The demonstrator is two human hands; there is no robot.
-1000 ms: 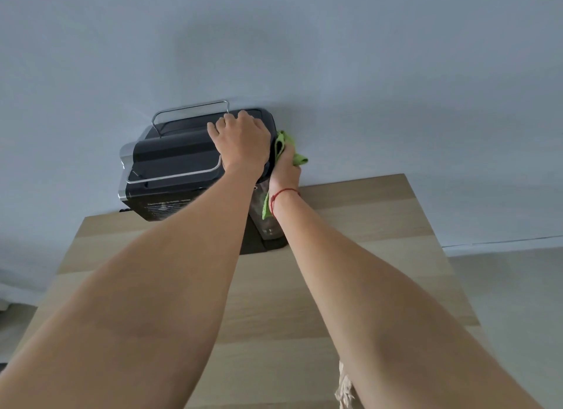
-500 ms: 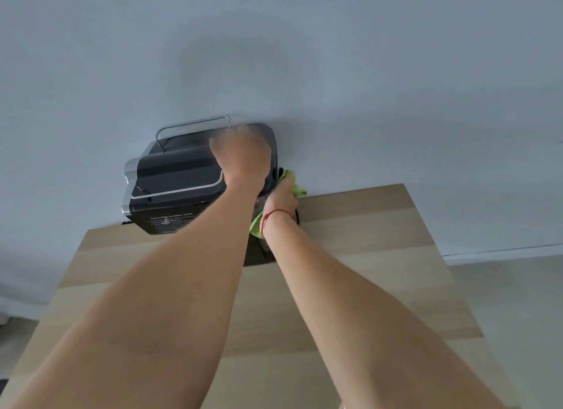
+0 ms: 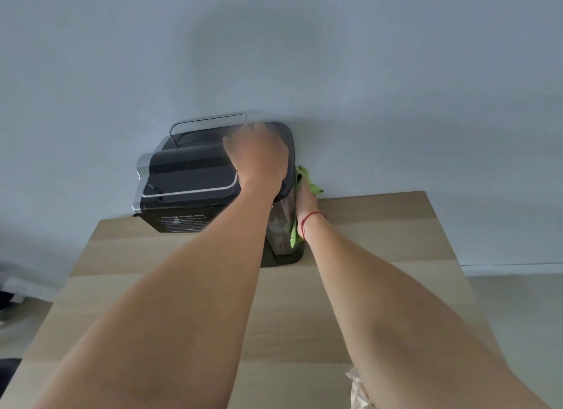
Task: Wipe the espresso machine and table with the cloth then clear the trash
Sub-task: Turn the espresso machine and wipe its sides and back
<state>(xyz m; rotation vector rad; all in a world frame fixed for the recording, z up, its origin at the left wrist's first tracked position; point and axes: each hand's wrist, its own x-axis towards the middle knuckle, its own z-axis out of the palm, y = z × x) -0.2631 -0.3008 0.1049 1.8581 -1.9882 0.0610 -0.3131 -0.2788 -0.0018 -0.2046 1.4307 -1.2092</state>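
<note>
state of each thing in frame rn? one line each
table, carries the machine
espresso machine, upright at the table's back edge
left hand, rests on the machine's top, blurred
right hand, presses cloth against the machine's right side; finger curl hidden
cloth, bunched between right hand and machine
crumpled paper, on the table's near edge, partly behind the right arm
</note>
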